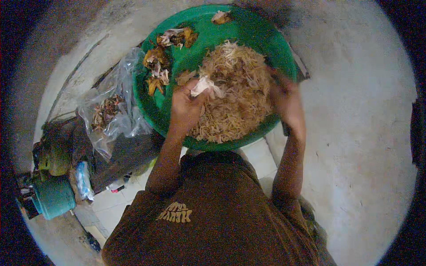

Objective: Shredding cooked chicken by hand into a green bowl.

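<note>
A round green plastic tub (283,43) lies before me, with a large heap of shredded meat (236,103), which looks like chicken, in its middle and near side. My left hand (187,106) grips a pale piece of meat (203,85) over the heap's left edge. At the right side of the heap is my right hand (289,99), blurred and in shadow; its fingertips are too dark to show whether they hold anything. Browned chicken pieces (156,61) rest along the tub's left side. Another small piece (221,17) sits by the far rim.
Left of the tub, a clear plastic bag (133,116) holds scraps that look like bones (108,113). A teal bucket (55,196) stands at the lower left, near a blue-and-white plastic packet (84,181). Pale floor tiles (114,207) show beneath. A bare grey surface (352,133) spans the right.
</note>
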Demonstrator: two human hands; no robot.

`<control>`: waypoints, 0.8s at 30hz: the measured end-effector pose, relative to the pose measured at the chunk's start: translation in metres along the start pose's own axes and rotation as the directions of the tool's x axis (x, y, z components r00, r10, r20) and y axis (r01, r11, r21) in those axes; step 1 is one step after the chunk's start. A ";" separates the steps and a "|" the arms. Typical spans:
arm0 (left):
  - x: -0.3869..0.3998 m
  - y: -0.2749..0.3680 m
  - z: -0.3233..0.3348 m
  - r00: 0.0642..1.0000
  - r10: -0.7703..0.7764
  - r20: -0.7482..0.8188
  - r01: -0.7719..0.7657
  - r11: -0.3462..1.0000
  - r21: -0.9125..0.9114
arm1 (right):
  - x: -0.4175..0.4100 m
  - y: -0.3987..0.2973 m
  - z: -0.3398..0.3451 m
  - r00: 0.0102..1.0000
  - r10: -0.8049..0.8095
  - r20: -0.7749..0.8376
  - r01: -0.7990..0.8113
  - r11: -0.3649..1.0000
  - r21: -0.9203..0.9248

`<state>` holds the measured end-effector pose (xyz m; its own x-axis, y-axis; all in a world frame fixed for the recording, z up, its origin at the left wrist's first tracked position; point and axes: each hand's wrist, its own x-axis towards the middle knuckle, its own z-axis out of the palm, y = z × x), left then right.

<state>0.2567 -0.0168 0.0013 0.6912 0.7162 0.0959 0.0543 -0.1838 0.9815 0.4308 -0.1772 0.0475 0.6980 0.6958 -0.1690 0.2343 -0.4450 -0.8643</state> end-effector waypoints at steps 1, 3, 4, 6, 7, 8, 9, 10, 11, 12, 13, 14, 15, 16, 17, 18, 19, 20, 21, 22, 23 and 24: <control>0.000 -0.002 0.002 1.000 0.002 0.002 -0.002 1.000 -0.002 | -0.001 0.001 0.005 0.989 0.077 0.130 -0.051 0.980 -0.192; 0.001 0.001 0.007 0.994 -0.084 0.067 0.085 0.996 -0.019 | -0.008 0.009 0.017 0.979 -0.101 0.175 0.126 0.983 -0.134; 0.001 0.007 0.010 0.994 -0.083 0.065 0.084 0.996 -0.021 | -0.011 0.011 0.022 0.937 -0.278 0.212 0.297 0.952 -0.067; -0.004 0.019 0.017 0.997 -0.034 0.071 0.026 0.993 0.115 | -0.017 0.003 0.021 0.860 -0.473 0.194 0.489 0.871 -0.047; -0.005 0.019 0.018 0.997 -0.037 0.068 0.029 0.993 0.116 | -0.022 -0.009 0.019 0.744 -0.648 0.166 0.660 0.750 -0.030; -0.006 0.017 0.019 0.996 -0.035 0.085 0.027 0.996 0.090 | -0.035 -0.026 0.015 0.895 -0.311 0.321 0.283 0.950 0.130; -0.006 0.017 0.021 0.994 -0.029 0.105 0.023 0.998 0.064 | -0.035 -0.022 0.017 0.895 -0.311 0.320 0.284 0.950 0.129; -0.007 0.019 0.024 0.994 -0.028 0.106 0.022 0.998 0.064 | -0.034 -0.015 0.020 0.891 -0.370 0.264 0.348 0.929 0.129; -0.009 0.021 0.026 0.993 -0.016 0.115 0.014 1.000 0.021 | -0.035 -0.011 0.021 0.880 -0.428 0.207 0.411 0.903 0.124; -0.009 0.022 0.028 0.993 -0.004 0.121 0.006 1.000 -0.022 | -0.036 -0.012 0.020 0.879 -0.430 0.208 0.412 0.903 0.125; -0.010 0.021 0.028 0.993 -0.003 0.119 0.006 1.000 -0.021 | -0.038 -0.014 0.019 0.909 -0.350 0.227 0.332 0.936 0.115; -0.010 0.021 0.029 0.993 0.017 0.116 -0.019 1.000 0.017 | -0.039 -0.016 0.019 0.932 -0.267 0.246 0.249 0.963 0.104; -0.010 0.020 0.030 0.992 0.037 0.117 -0.044 0.998 0.052 | -0.039 -0.015 0.019 0.932 -0.267 0.247 0.248 0.963 0.103; -0.011 0.021 0.032 0.993 0.036 0.116 -0.043 0.998 0.052 | -0.039 -0.014 0.020 0.936 -0.275 0.220 0.268 0.961 0.062; -0.012 0.023 0.033 0.993 0.022 0.119 -0.027 0.999 0.034 | -0.038 -0.013 0.020 0.939 -0.284 0.193 0.286 0.958 0.020; -0.013 0.026 0.033 0.993 0.009 0.121 -0.011 1.000 0.016 | -0.034 -0.009 0.021 0.939 -0.285 0.194 0.286 0.958 0.020; -0.014 0.026 0.032 0.993 0.008 0.119 -0.010 1.000 0.017 | -0.025 -0.001 0.021 0.931 -0.343 0.128 0.353 0.933 -0.066; -0.016 0.025 0.031 0.995 -0.016 0.101 0.012 0.999 0.043 | -0.018 0.004 0.019 0.912 -0.404 0.067 0.409 0.899 -0.156; -0.017 0.025 0.028 0.996 -0.039 0.081 0.034 0.997 0.069 | -0.013 0.007 0.013 0.943 -0.333 -0.001 0.332 0.941 -0.072; -0.016 0.021 0.025 0.996 -0.036 0.075 0.031 0.997 0.069 | -0.007 0.010 0.006 0.965 -0.256 -0.064 0.257 0.966 0.017; -0.017 0.016 0.021 0.999 -0.011 0.046 0.008 0.998 0.070 | -0.002 0.011 -0.002 0.963 -0.261 -0.062 0.263 0.965 0.017; -0.018 0.011 0.017 1.000 0.011 0.020 -0.012 0.997 0.070 | 0.000 0.010 -0.012 0.975 -0.183 -0.125 0.188 0.982 0.027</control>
<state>0.2572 -0.0431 0.0075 0.7059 0.7007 0.1035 0.0963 -0.2397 0.9661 0.4412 -0.1884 0.0450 0.7227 0.6892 0.0525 0.3425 -0.2911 -0.8933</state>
